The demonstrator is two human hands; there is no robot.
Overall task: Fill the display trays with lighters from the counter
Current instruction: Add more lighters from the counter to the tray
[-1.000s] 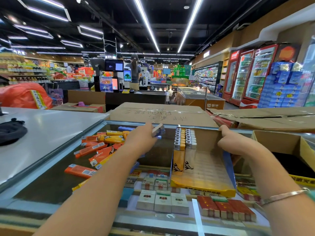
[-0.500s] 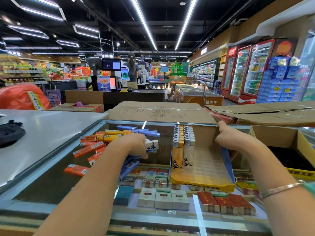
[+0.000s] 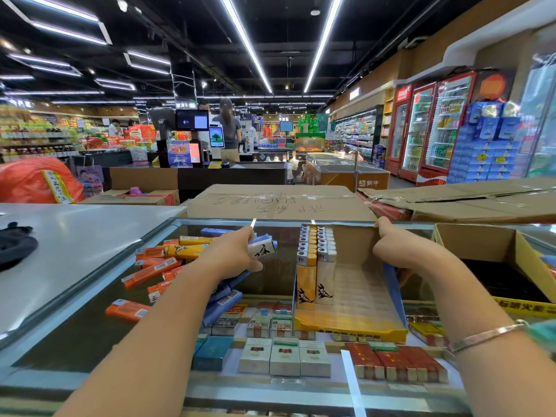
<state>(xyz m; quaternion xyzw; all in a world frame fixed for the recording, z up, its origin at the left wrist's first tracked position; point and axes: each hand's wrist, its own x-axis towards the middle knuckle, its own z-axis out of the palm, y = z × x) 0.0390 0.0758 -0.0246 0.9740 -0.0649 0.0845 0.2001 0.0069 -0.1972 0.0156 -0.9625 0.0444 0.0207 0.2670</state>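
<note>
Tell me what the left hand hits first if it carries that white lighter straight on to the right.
Probably the yellow row of lighters standing in the display tray; the left hand with its white lighter looks level with them, though depth is unclear.

left hand (image 3: pixel 233 255) hides part of white lighter (image 3: pixel 262 250) | right hand (image 3: pixel 400 251) fingers behind tray wall (image 3: pixel 391 284)

The cardboard display tray (image 3: pixel 361 299) holds 2 rows of upright lighters (image 3: pixel 316 254), 1 yellow-bodied and 1 white-bodied; the count in each row cannot be told. About 8 loose orange plastic lighters (image 3: pixel 153 270) lie on the glass counter (image 3: pixel 75 332), with 2 yellow ones (image 3: pixel 183 250) and several blue ones (image 3: pixel 224 305), partly hidden. Under the glass stand 3 white cigarette packs (image 3: pixel 284 356) in front.
</note>
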